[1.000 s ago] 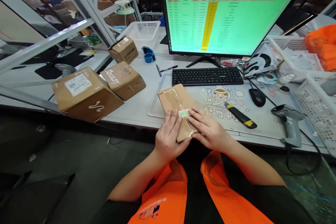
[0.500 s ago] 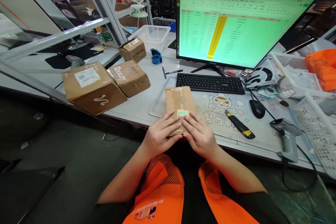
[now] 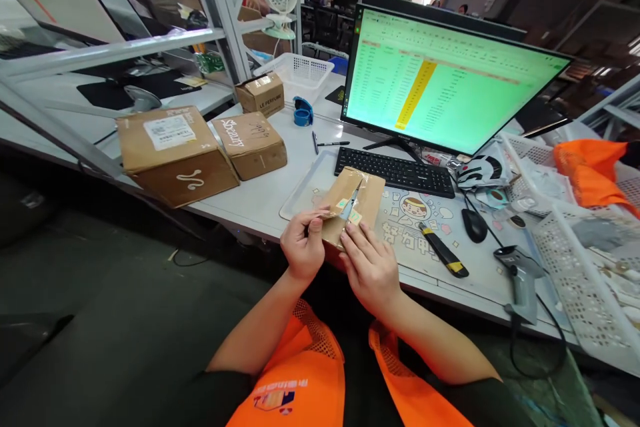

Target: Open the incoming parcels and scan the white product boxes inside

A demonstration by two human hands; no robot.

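Observation:
A small brown cardboard box point(image 3: 371, 197) rests at the front of the printed desk mat, its top parted along the middle seam. The small handwritten label across that seam is split in two. My left hand point(image 3: 304, 247) pinches the edge of the left flap and holds it slightly raised. On the right side of the box lies my right hand point(image 3: 371, 263), fingers stretched out on the cardboard and the right flap. A dark gap shows between the flaps; the contents cannot be made out. To the right, a black and yellow utility knife point(image 3: 443, 250) lies on the mat.
Left are a large carton point(image 3: 175, 160), a "Sbeauty" box point(image 3: 253, 147) and a smaller box point(image 3: 263, 95). A keyboard point(image 3: 395, 170) sits below the monitor point(image 3: 445, 80). Right are a mouse point(image 3: 474, 225), a barcode scanner point(image 3: 521, 283) and white baskets point(image 3: 570, 267). Two pens and blue tape lie behind.
The box top has come apart along its seam, splitting the label. My left hand has gone from lying on the box to pinching the left flap. The camera view has tilted up.

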